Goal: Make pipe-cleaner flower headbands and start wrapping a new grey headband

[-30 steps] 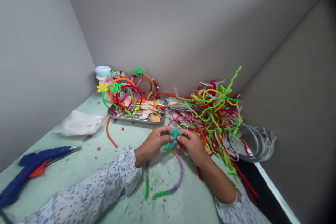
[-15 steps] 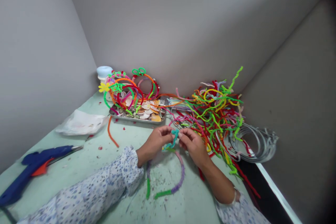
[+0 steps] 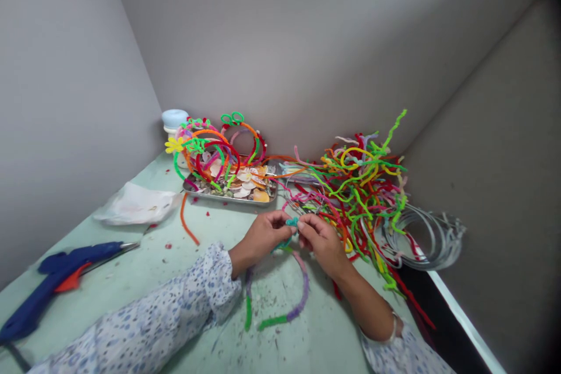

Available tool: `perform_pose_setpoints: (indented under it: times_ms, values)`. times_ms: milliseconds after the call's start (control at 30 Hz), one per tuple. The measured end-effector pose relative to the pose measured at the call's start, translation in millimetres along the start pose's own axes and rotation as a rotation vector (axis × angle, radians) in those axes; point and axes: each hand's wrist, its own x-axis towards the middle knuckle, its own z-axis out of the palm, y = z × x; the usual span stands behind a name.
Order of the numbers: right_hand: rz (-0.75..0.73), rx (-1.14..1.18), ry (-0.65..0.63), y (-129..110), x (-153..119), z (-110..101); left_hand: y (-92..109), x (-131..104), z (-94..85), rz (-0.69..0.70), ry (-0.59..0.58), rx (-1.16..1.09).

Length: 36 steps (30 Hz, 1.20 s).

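Between my two hands is a teal pipe cleaner (image 3: 291,222), bent into small loops and partly covered by my fingers. My left hand (image 3: 264,236) pinches its left side, thumb against fingertips. From the right, my right hand (image 3: 321,242) pinches the other side, fingertips nearly meeting those of the left. Just below hangs or rests a headband wrapped in purple, pink and green pipe cleaner (image 3: 304,297), its two green ends toward me. Its top runs up behind my left fingers, so whether it joins the teal piece is hidden.
A metal tray (image 3: 232,201) holds shell-like pieces, with finished colourful headbands (image 3: 219,146) standing over it. Tangled pipe cleaners (image 3: 363,181) pile up at right beside bare grey headbands (image 3: 433,239). A blue glue gun (image 3: 65,269) and a white plastic bag (image 3: 135,204) lie at left.
The teal pipe cleaner has been turned and drawn in between my fingertips, so less of it shows. Both hands stay in almost the same place.
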Motion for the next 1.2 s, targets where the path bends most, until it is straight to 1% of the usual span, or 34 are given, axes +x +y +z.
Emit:
perform_pose_setpoints:
  times_ms: [100,233,267,333,467,633,700,867,933,1000,1100,1200]
  values:
    - [0.104,0.081,-0.072,1.3,2.4,-1.9,2.8,-1.8,0.2,0.067,0.024,0.140]
    - [0.252,0.233,-0.156,-0.4,3.9,-4.9,7.6,-6.5,1.1,0.230,0.065,0.366]
    - [0.273,0.260,-0.168,-1.4,4.1,-5.6,8.1,-7.2,1.3,0.251,0.071,0.397]
    - [0.288,0.291,-0.167,-3.2,4.4,-6.4,7.4,-7.1,1.5,0.248,0.074,0.402]
    - [0.230,0.254,-0.085,-3.4,5.4,-5.7,0.9,-2.2,0.9,0.144,0.038,0.277]
    - [0.132,0.128,-0.037,0.2,5.4,-3.8,-4.9,2.1,-0.2,0.061,0.059,0.144]
    - [0.107,0.095,-0.019,0.8,4.9,-3.4,-3.1,1.5,-0.6,0.027,0.045,0.084]
    - [0.060,0.014,0.040,0.1,4.2,-2.1,6.3,-2.8,-1.3,-0.074,-0.062,-0.034]
    - [0.052,0.002,0.057,-0.1,4.0,-1.1,8.0,-3.3,-1.6,-0.097,-0.081,-0.071]
    - [0.030,0.000,0.095,-0.1,3.2,0.4,7.4,-2.5,-1.9,-0.096,-0.055,-0.094]
    - [-0.040,-0.023,0.150,1.0,0.4,4.3,3.8,1.0,-2.1,-0.082,0.040,-0.193]
    - [-0.087,-0.056,0.111,2.9,-3.4,10.1,0.8,4.5,-1.5,-0.077,0.109,-0.330]
